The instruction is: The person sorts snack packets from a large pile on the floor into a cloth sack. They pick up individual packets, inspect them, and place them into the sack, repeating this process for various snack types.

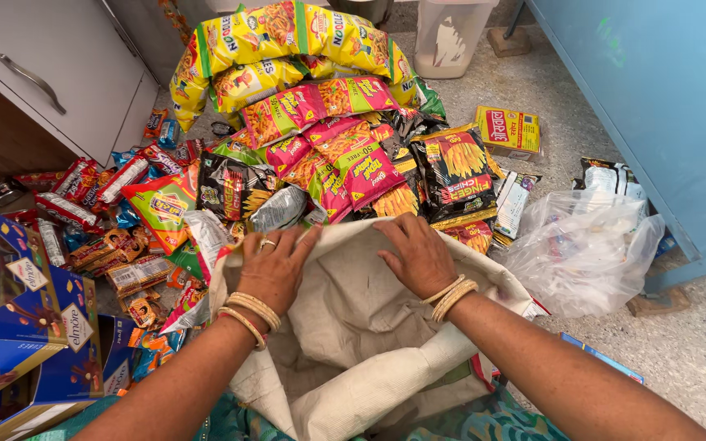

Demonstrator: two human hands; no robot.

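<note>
Your left hand [275,265] lies flat, fingers spread, on the far rim of the off-white woven sack [353,327]; your right hand [418,255] lies the same way just beside it, palm down, gripping nothing but cloth. The sack sits in your lap at centre, mouth open toward 12 o'clock, rim folded over. Risk as I judge it: the rim looks slack, so if you let the pressure go it may flop shut or sag toward 6. The heap of snack packets [328,155] touches the sack's far edge from 10 to 1 o'clock and is piled steep; a nudge could slide the yellow noodle packs [288,37] down onto your hands. Open room is thin: blue cartons [34,318] crowd 8 to 9 o'clock, a clear plastic bag [586,245] sits near at 3, a blue cabinet [663,98] walls off 2. Bare floor shows at 4 o'clock.
</note>
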